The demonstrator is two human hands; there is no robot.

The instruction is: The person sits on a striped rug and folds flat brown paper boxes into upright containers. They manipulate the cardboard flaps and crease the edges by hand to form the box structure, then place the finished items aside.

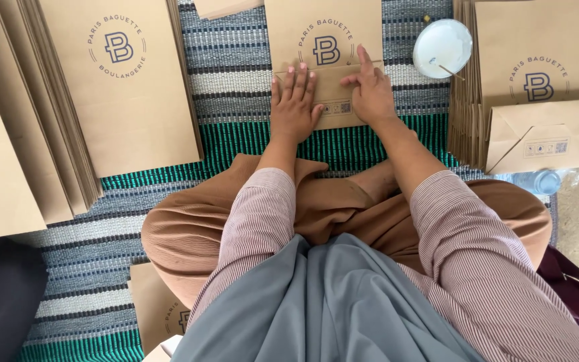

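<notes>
A brown paper bag (323, 30) with a dark round logo lies flat on the striped mat in front of me. Its bottom flap (333, 94) is folded up toward me. My left hand (294, 104) rests flat on the flap with fingers spread. My right hand (372, 90) presses the flap's right side, index finger stretched along the fold. Neither hand grips anything.
A fanned stack of brown bags (115, 87) lies at the left, another stack with a folded bag on top (537, 127) at the right. A white lidded bowl (442, 47) sits beside it, a clear plastic bottle (537, 181) lower right. The woven mat (236, 134) is green, white and blue.
</notes>
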